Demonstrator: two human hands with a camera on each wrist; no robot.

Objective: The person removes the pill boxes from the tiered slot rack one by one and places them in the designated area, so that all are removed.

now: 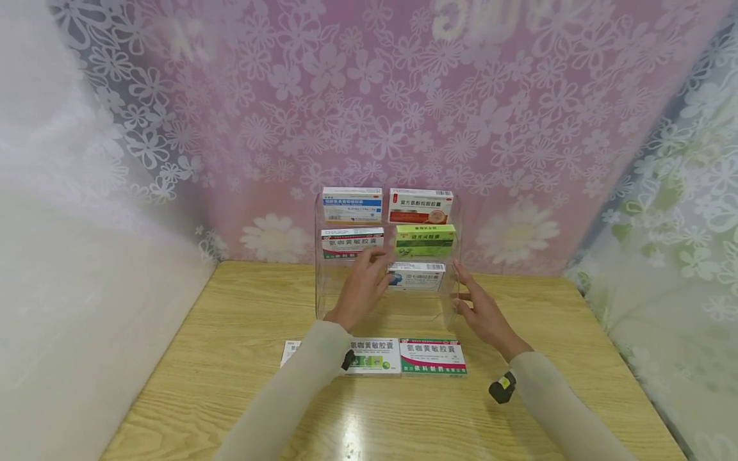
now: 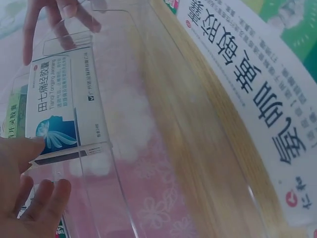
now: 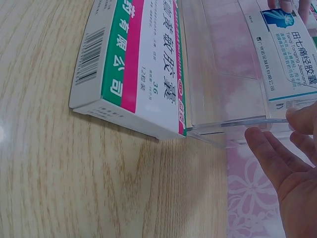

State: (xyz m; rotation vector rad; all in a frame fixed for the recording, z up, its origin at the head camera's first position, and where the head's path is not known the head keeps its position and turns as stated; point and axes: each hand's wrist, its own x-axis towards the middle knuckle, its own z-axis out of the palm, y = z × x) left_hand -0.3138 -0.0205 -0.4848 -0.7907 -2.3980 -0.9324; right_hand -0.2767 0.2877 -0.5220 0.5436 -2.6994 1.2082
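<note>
A clear tiered stand [image 1: 318, 282] holds several medicine boxes. On its lowest filled tier leans a white medicine box with a blue head picture [image 1: 423, 278]. My left hand [image 1: 360, 288] is at that box's left end. In the left wrist view its thumb [image 2: 25, 151] touches the box face [image 2: 64, 104], while the other fingers bend loosely past the end. My right hand [image 1: 484, 317] is at the stand's right side. In the right wrist view its fairly straight fingers [image 3: 275, 153] lie along the outer edge, and the thumb [image 3: 302, 119] is by the box's end.
Above are a blue-and-white box [image 1: 352, 206], a white-and-red box [image 1: 421, 208], a green box [image 1: 425, 243] and a red-green-white box [image 1: 352, 242]. Before the stand, white-green [image 1: 375, 355] and red-green-white boxes [image 1: 432, 355] lie on the wooden table [image 1: 190, 358]; my left arm covers part of the row.
</note>
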